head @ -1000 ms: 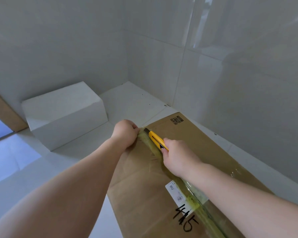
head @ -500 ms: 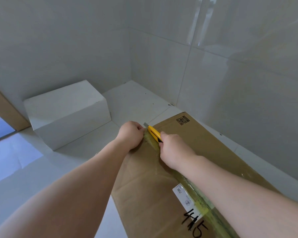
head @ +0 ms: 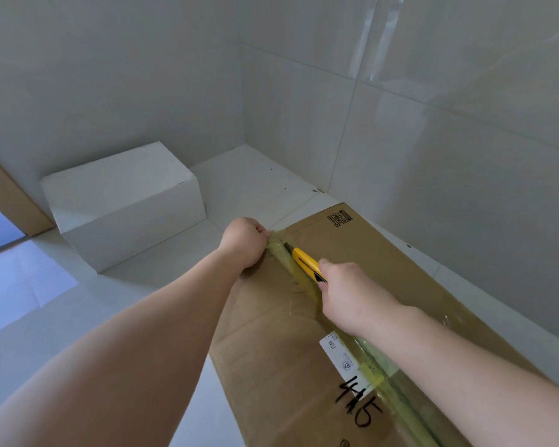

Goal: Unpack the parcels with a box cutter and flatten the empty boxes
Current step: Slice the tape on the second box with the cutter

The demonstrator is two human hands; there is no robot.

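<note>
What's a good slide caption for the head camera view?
Right hand runs a yellow box cutter along the taped seam of a cardboard box, left hand bracing it.

Brown cardboard box (head: 262, 366) with black scrawl, yellowish tape (head: 307, 280), yellow-and-black box cutter (head: 307, 262), white block (head: 123, 201).

Your right hand (head: 352, 293) grips the yellow box cutter (head: 307, 264) on the taped seam (head: 397, 393); your left hand (head: 244, 241) grips the cardboard box (head: 271, 366) at its far end.

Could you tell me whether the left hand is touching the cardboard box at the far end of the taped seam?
Touching. The head view shows the left hand curled over the far edge of the cardboard box, its fingers pressed against the taped seam.
</note>
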